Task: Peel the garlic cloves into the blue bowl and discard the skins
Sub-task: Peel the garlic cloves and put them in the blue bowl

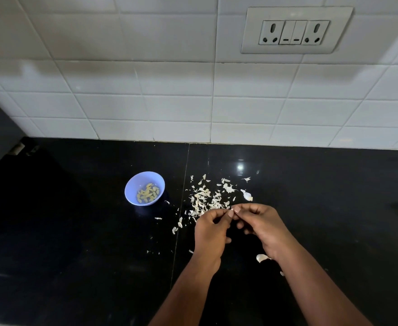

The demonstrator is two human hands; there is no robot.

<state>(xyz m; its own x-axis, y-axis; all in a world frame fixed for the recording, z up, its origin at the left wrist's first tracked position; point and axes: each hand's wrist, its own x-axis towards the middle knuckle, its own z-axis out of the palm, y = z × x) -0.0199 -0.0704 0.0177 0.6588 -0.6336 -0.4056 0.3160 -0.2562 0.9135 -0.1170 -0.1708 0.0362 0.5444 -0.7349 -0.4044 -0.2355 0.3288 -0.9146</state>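
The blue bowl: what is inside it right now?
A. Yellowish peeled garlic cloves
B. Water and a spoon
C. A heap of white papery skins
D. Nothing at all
A: the blue bowl holds a small heap of yellowish peeled garlic cloves, while the white skins lie scattered on the black counter to its right.

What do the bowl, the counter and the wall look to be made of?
Bowl: probably plastic, judging by its smooth, matte, pale blue wall. Counter: polished black stone, perhaps granite; it mirrors a light and shows a slab seam. Wall: glazed white ceramic tiles, with grout lines and a soft sheen.
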